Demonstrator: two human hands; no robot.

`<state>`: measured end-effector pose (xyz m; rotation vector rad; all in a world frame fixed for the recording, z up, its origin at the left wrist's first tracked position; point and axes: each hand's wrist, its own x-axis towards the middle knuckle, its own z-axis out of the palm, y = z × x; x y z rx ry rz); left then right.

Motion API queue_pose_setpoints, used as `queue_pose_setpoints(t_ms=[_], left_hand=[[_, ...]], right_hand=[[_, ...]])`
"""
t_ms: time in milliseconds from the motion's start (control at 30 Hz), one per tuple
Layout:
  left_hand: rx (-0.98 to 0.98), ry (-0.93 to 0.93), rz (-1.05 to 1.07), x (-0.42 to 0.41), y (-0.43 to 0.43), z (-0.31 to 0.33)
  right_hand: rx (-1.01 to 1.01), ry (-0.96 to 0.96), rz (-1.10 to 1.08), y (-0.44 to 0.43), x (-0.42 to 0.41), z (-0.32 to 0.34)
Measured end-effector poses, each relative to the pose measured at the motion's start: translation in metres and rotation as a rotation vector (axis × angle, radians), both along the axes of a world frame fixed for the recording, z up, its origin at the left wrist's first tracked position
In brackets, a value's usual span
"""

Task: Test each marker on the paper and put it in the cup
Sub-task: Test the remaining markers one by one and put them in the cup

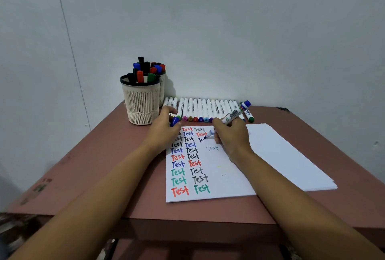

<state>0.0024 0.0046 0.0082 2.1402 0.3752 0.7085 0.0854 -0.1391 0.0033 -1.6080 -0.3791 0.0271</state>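
Observation:
My right hand [231, 136] grips a white marker [230, 118] with a blue end, its tip touching the white paper [225, 176] beside a half-written "Te". The sheet carries two columns of "Test" in red, black, blue and green. My left hand [164, 130] rests on the paper's top left corner and holds a blue cap [174, 121]. A beige mesh cup [141, 101] with a black rim stands at the back left, holding several capped markers. A row of several white markers [200, 110] lies along the back of the table.
A second cup [162, 88] with markers stands behind the first. A stack of blank sheets [291, 155] lies under and to the right of the written sheet. The reddish-brown table [104, 166] ends near the bottom; a grey wall rises behind.

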Motion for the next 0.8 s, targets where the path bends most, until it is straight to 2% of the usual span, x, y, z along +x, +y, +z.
queue_pose_setpoints(t_ms=[800], left_hand=[[0.008, 0.001, -0.012, -0.0012, 0.0001, -0.0001]], right_hand=[[-0.015, -0.022, -0.07, 0.0006, 0.0037, -0.0016]])
